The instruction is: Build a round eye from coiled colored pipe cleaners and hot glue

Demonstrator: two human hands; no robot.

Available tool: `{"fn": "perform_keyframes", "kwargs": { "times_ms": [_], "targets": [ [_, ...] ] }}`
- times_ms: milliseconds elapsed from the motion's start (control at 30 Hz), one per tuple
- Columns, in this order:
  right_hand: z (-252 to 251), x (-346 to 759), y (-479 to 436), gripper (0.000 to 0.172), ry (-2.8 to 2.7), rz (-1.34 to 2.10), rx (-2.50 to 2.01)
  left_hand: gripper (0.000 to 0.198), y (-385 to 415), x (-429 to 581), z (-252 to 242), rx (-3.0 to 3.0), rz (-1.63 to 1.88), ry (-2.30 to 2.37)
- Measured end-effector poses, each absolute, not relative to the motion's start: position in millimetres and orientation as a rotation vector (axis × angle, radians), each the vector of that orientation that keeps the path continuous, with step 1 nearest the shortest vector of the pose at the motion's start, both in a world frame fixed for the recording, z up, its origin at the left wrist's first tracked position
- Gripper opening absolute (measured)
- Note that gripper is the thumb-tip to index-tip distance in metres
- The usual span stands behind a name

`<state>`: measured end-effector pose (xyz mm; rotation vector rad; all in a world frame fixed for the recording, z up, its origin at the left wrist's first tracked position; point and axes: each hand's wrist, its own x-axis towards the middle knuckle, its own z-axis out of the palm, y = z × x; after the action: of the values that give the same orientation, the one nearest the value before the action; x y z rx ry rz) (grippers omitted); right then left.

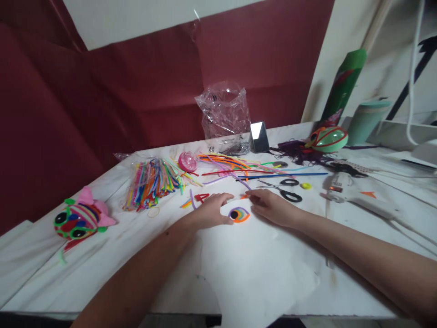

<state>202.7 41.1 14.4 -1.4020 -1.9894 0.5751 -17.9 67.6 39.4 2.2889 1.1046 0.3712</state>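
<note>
A small eye-shaped piece (pixel 239 215) with a black centre and rainbow arcs edged in orange lies on white paper (pixel 256 269). My left hand (pixel 213 210) rests at its left, thumb near its edge and fingers apart, holding nothing visible. To its upper right, my right hand (pixel 269 206) has its thumb and fingers pinched together beside a small orange bit (pixel 244 197) and the end of a purple pipe cleaner (pixel 243 182); whether it grips either is unclear. Black-handled scissors (pixel 290 195) lie just beyond my right hand.
A bagged bundle of pipe cleaners (pixel 152 184) and a colourful fish (pixel 83 214) are at left. Loose pipe cleaners (pixel 225 160), a phone (pixel 259 137) and clear plastic bag (pixel 225 114) stand behind. At right are a glue gun (pixel 362 198), green ornament (pixel 330 140) and cup (pixel 367 120).
</note>
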Motion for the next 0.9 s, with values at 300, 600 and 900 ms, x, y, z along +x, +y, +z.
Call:
{"fn": "perform_keyframes", "kwargs": {
  "times_ms": [300, 600, 900],
  "targets": [
    [15, 205, 38, 0.03, -1.795, 1.187, -1.35, 0.03, 65, -10, 40, 2.231, 0.399, 1.136],
    [15, 203, 34, 0.028, -1.683, 1.309, -1.323, 0.033, 77, -21, 39, 2.189, 0.253, 1.148],
    [12, 207, 36, 0.028, -1.701, 1.443, -1.222, 0.021, 75, -25, 45, 2.361, 0.155, 1.038]
  ]
}}
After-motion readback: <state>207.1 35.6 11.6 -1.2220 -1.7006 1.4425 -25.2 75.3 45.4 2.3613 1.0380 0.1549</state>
